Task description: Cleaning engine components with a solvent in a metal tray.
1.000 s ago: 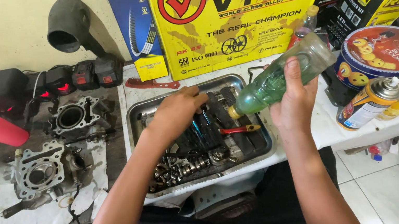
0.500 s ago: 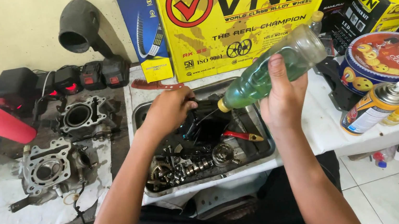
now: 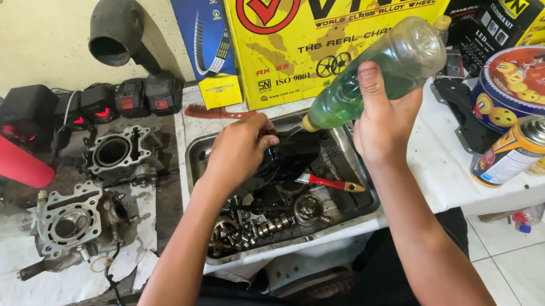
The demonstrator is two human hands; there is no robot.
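Clear plastic bottle [image 3: 376,73] half full of green liquid, tilted mouth-down to the left; its neck hangs over the back edge of the dented rectangular steel tray [image 3: 360,183]. My right hand [image 3: 383,122] wraps it from below, fingers closed around the body, thumb up along the near side.

My left hand [image 3: 237,149] is inside the tray near its back left corner, fingers curled onto a black oily part [image 3: 292,161]; how tight the hold is, I cannot tell.

Tray holds a red-handled brush [image 3: 331,184] lying toward its right side, and a heap of small steel bolts and gears [image 3: 254,224] along its front edge. Tray sits on a white-covered bench.

Beyond the left edge of the tray, two grey aluminium engine cylinder blocks [image 3: 74,222], one behind the other, on white paper. A red plastic tube [image 3: 3,157] lies farther left. Well right of the tray: a round blue biscuit tin [image 3: 539,81], with a spray can on its side [image 3: 513,151] just in front. A large yellow cardboard box [image 3: 351,4] stands behind the tray.
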